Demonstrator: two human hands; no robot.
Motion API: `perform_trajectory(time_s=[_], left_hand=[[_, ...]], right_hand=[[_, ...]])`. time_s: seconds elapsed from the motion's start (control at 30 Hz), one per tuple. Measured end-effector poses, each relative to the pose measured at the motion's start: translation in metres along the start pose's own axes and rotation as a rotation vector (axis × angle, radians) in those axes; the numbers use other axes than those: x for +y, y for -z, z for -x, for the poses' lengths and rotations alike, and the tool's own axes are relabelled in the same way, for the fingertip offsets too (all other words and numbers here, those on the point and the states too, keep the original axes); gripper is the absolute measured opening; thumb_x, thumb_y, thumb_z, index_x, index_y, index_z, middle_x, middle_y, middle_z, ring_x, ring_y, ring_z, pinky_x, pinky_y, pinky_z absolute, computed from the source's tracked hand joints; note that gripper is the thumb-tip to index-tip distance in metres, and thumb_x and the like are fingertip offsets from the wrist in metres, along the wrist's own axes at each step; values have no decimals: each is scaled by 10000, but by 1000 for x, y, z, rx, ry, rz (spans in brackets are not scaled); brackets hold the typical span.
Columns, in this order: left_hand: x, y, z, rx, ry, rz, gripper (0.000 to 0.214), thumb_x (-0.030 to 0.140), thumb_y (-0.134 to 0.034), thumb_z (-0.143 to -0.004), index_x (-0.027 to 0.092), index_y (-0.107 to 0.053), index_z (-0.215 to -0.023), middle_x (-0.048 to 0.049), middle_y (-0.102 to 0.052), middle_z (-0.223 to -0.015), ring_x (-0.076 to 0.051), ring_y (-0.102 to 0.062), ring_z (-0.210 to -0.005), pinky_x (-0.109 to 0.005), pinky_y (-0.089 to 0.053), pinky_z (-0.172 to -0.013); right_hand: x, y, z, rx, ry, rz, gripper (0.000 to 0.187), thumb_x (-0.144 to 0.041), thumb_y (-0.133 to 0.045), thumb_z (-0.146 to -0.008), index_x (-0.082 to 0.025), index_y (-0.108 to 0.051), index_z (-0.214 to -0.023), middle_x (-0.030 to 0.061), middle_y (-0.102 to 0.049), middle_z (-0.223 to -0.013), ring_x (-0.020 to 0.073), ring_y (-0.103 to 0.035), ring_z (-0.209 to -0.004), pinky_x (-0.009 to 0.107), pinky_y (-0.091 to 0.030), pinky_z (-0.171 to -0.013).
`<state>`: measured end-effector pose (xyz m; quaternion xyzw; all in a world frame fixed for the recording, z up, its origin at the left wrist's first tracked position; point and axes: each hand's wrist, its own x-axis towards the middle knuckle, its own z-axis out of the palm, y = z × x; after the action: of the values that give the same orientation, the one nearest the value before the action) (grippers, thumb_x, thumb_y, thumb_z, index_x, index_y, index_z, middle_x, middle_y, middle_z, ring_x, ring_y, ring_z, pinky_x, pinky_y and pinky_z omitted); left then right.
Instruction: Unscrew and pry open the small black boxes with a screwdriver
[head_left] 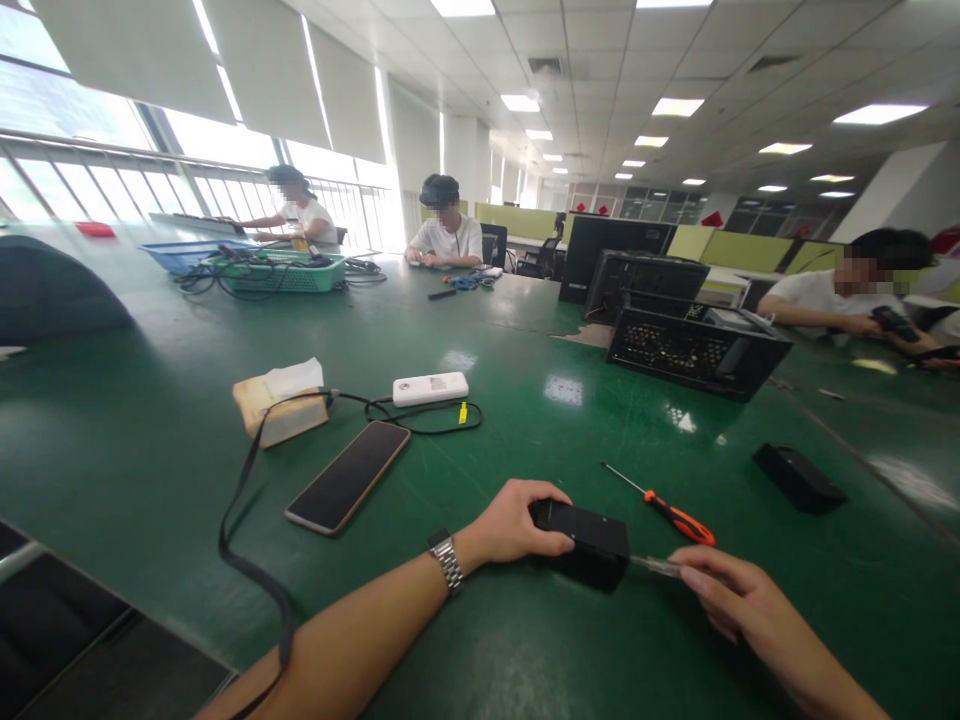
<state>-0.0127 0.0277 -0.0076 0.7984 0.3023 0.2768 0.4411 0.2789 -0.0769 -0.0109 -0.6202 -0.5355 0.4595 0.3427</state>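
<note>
My left hand [517, 522] grips the left end of a black rectangular box [589, 540] on the green table, thumb on the near side and fingers over the far side. In my right hand [731, 590] is a small screwdriver [657, 566] with a clear handle, pinched between thumb and fingers. Its thin shaft points left at the box's right end face; whether the tip touches is too small to tell. An orange and black screwdriver [681, 518] lies just beyond my right hand. Farther right rests a second black piece [799, 478], similar in size to the box.
Left of my hands lie a phone [349, 478], a tissue pack [289, 400] and a white power bank [430, 388] with a black cable [238, 500] running toward my left arm. Black computer cases [694, 345] stand at the back right. A green basket [274, 275] holds cables. Several people sit around.
</note>
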Motion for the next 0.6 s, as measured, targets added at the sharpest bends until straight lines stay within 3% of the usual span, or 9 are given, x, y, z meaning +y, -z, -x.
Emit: perform_trajectory(time_s=[0.13,0.33,0.6], left_hand=[[1,0,0,-1,-2,20,351,301,-747,-684,134,-674,-983,2,-608,-820,-137,-538,-716,-202,-409,-641],[0,-3,1,16,-13,12,361,310,-768,-665,136,-677,-969,12,-601,-808,-124,-516,-702,-192,-390,-622],[3,-3,1,-8,9,14,359,310,-765,-660,136,-672,-959,8,-602,-821,-128,-525,-712,-188,-402,-619]], right_hand=[[2,-2,-1,50,-16,-4,552,-644,-609,-741,-165,-683,-1005,-58,-407,-559,94,-358,-458,231,-253,-442],[-8,-28,-2,109,51,63,477,-610,-599,-766,-189,-698,-967,-42,-431,-545,98,-362,-464,229,-283,-433],[-13,-44,-1,79,-48,-187,526,-675,-550,-772,-158,-636,-819,-92,-235,-534,72,-228,-447,207,-212,-419]])
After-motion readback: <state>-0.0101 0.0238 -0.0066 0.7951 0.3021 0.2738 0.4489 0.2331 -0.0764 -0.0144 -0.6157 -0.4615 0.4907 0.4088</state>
